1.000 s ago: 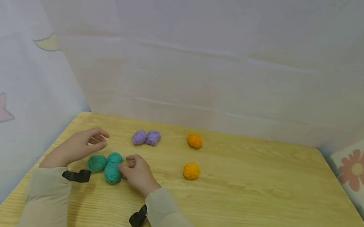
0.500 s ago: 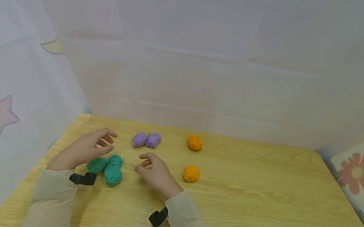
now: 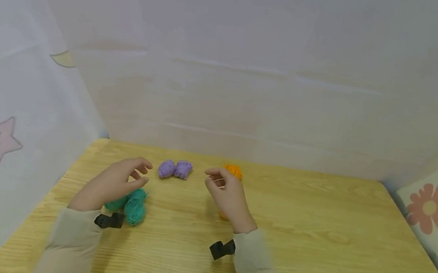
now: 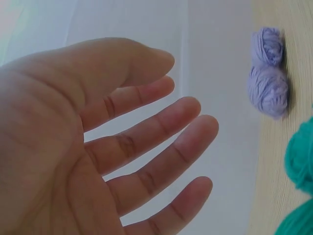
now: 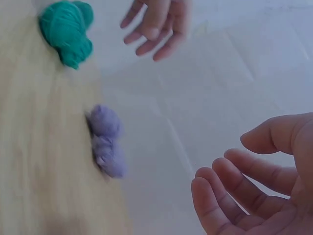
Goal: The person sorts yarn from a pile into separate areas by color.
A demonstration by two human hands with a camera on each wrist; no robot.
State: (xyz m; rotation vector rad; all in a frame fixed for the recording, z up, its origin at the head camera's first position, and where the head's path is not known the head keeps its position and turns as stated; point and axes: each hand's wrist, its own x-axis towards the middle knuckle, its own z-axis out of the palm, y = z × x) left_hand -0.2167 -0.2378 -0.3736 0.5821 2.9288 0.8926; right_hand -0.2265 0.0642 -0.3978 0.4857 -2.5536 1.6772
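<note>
Purple yarn balls (image 3: 166,169) sit between left hand (image 3: 112,182) and right hand (image 3: 232,199), teal ones (image 3: 134,211) near the left, orange ones (image 3: 234,171) by the right. Both hands empty, loosely curved.

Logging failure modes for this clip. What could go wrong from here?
1. The right hand hides most of the near orange yarn ball in the head view, so tracking might lose it.
2. The purple yarn balls sit side by side, apparently touching; grabbing one could roll the other.
3. Lowering the left hand might bump the teal yarn balls.
</note>
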